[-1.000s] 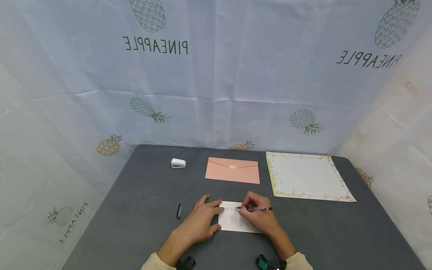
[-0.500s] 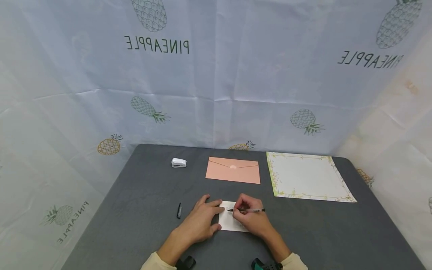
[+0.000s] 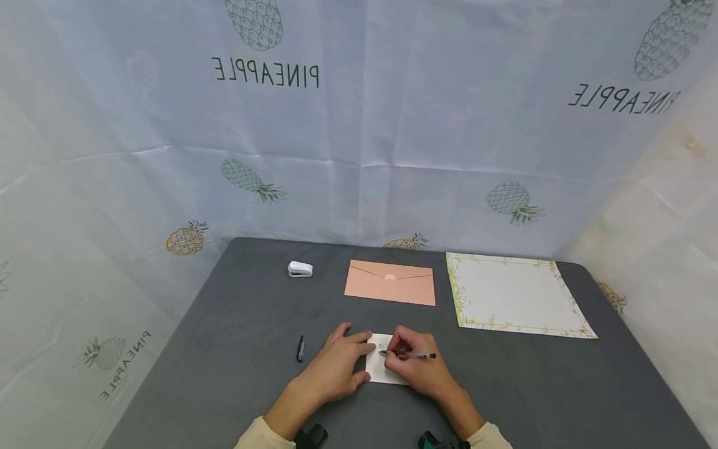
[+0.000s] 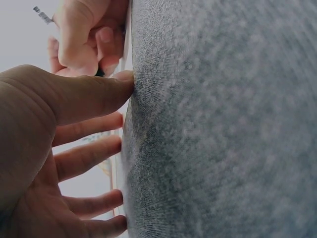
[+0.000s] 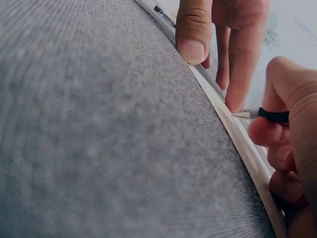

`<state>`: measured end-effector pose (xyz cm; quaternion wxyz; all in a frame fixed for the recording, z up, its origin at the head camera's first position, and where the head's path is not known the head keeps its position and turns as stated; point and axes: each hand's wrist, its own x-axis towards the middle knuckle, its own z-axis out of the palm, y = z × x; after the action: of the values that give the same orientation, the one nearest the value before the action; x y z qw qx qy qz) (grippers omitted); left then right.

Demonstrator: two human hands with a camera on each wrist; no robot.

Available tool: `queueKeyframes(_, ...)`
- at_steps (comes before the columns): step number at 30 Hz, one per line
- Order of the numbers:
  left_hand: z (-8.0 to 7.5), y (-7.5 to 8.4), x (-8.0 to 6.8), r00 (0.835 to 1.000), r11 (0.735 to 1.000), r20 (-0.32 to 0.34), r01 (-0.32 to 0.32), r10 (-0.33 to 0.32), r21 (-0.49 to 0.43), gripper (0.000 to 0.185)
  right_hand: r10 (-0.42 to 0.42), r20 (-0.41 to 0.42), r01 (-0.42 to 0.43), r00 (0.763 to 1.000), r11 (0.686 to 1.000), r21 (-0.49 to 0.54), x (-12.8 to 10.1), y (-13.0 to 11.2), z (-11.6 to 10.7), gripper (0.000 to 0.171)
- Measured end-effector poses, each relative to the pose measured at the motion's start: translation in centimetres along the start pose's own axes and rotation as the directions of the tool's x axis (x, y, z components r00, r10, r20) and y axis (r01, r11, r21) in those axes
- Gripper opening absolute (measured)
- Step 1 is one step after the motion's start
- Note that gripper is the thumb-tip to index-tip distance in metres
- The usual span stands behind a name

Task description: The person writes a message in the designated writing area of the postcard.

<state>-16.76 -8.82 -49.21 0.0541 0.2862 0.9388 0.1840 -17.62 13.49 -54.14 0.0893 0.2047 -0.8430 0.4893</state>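
A small white card [image 3: 382, 373] lies on the dark grey table, with a line of handwriting near its top. My left hand [image 3: 336, 365] rests at the card's left edge, fingers spread, thumb and fingertips pressing the card and the tabletop. My right hand [image 3: 421, 365] pinches a black-gripped pen [image 3: 416, 355], and its tip [image 5: 237, 114] is right at the card under the written line. The right part of the card is hidden beneath that hand. Left of my left hand lies a black pen cap [image 3: 300, 348].
A pink envelope [image 3: 389, 284] with a round seal lies behind the card. A white stapler [image 3: 300, 269] stands at the back left. At the back right is a large sheet of paper [image 3: 510, 293] with a floral border. A pineapple-print curtain [image 3: 348, 125] hangs behind the table.
My right hand with the pen has moved left across the card, then slightly down to below the writing. My left hand has stayed in place on the card's left edge.
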Motion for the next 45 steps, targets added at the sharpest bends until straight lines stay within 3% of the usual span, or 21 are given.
queueKeyframes(25,-0.12,-0.06,-0.05,1.0,1.0,-0.007,-0.018,0.018,-0.005,0.051,-0.036,0.007,0.036,0.999,0.999,0.03,-0.01,0.04,-0.08,0.035)
queueKeyframes(34,-0.14,0.06,0.02,1.0,1.0,0.019,0.013,-0.013,-0.018,0.052,-0.044,0.014,0.043,0.999,0.998,0.04,-0.09,0.01,-0.21,0.034)
queueKeyframes(45,0.01,-0.02,-0.14,1.0,0.999,-0.008,-0.006,0.006,-0.035,0.051,-0.076,0.024,0.075,0.997,0.995,0.06,-0.12,-0.04,-0.22,0.033)
